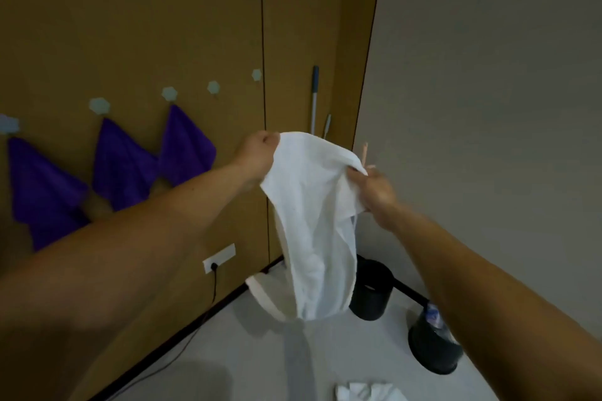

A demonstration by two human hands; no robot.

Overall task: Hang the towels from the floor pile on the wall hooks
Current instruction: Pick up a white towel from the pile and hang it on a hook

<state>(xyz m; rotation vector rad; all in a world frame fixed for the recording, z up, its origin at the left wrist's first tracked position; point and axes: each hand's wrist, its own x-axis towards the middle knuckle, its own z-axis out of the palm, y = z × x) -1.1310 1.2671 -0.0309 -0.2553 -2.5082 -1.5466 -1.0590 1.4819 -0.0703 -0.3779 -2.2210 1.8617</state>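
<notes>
A white towel [312, 225] hangs in the air in front of me, held by its top edge. My left hand [259, 153] grips its left corner and my right hand [374, 192] grips its right corner. On the brown wall, three purple towels [123, 163] hang from pale flower-shaped hooks. Two more hooks, one [213, 87] and another [256, 74], are bare to their right. More white cloth [365, 391] lies on the floor at the bottom edge.
A black bin [371, 293] and a second black bin [435, 348] with a plastic bottle stand by the right wall. A mop handle [314, 98] leans in the corner. A wall socket [219, 258] has a black cable running down to the floor. A white object sits behind the held towel.
</notes>
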